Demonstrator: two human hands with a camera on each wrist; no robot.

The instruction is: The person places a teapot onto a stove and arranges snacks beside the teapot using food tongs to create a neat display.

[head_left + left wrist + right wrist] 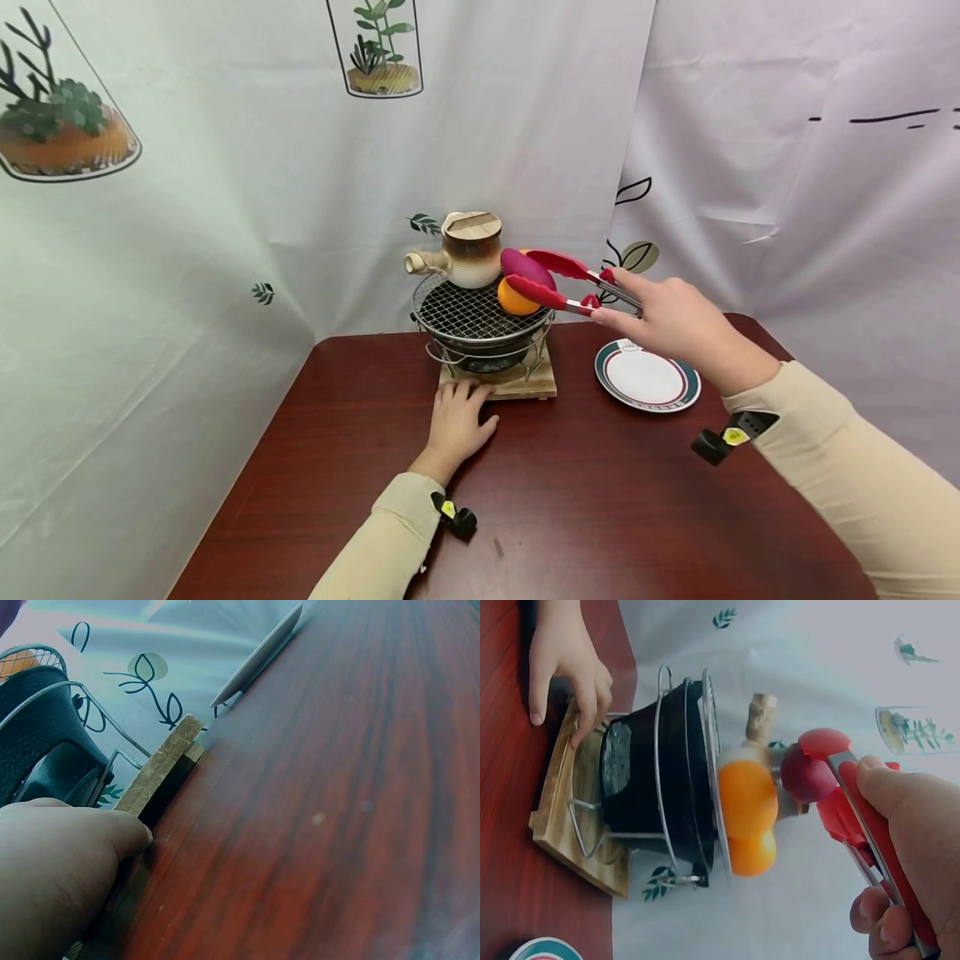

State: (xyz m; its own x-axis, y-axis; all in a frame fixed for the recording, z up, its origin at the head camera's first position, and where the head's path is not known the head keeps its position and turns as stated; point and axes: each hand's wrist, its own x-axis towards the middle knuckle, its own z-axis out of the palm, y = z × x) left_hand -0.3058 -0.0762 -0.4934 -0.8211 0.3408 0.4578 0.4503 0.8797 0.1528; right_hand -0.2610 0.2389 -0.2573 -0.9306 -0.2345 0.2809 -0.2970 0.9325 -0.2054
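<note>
My right hand [678, 329] grips a pair of red-tipped metal tongs [536, 292]. Between the tong heads is a smooth purple oval object [525, 265], its exact kind unclear. It is held above the wire mesh of a round tabletop grill [461, 312]. Two oranges [748, 799] sit on the mesh close to it; the purple object partly hides them in the head view. Down on the table, my left hand [456, 421] rests with extended fingers at the front edge of the wooden board [528, 386] under the grill, fingertips touching it.
A brown and cream side-handled teapot [472, 254] with a wooden lid stands at the back of the grill. To the grill's right, a white plate [645, 377] with a green and red rim lies on the dark red table [585, 492]. Printed cloth hangs behind.
</note>
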